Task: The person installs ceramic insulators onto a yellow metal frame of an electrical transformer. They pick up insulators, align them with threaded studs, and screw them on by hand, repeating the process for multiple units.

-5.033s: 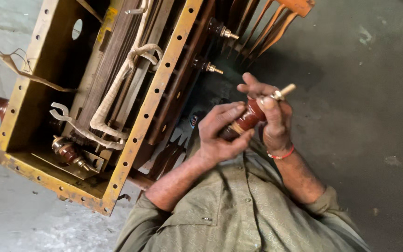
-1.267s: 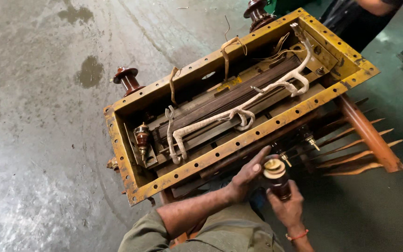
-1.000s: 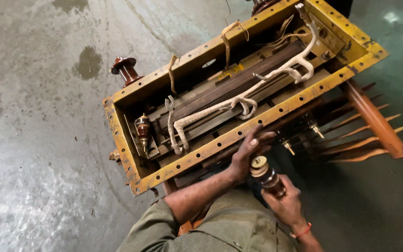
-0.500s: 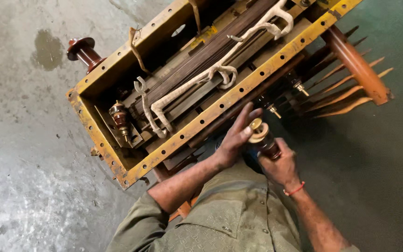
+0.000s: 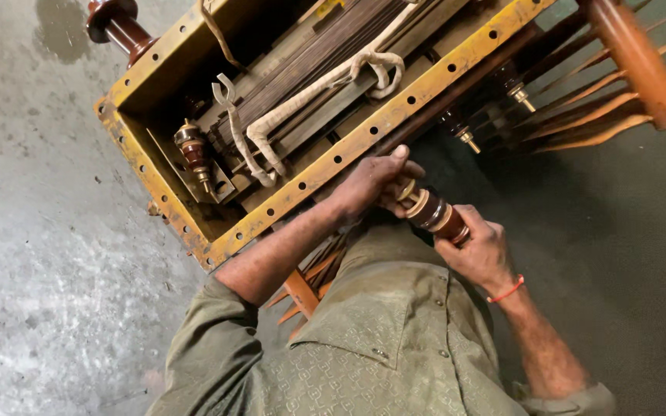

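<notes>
Brown ceramic insulator (image 5: 432, 213) sits clamped in my right hand (image 5: 481, 250), just outside the yellow steel tank (image 5: 364, 139); my left hand (image 5: 370, 185) pinches its pale top end, fingers closed, beside the flange. No labels or packages that I can make out.

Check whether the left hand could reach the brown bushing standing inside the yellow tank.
Probably yes: the left hand rests by the tank's open rim, and nothing covers the bushing.

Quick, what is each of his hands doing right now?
Left hand: closed on the pale top end of the brown insulator.
Right hand: closed around the insulator's lower end.
</notes>
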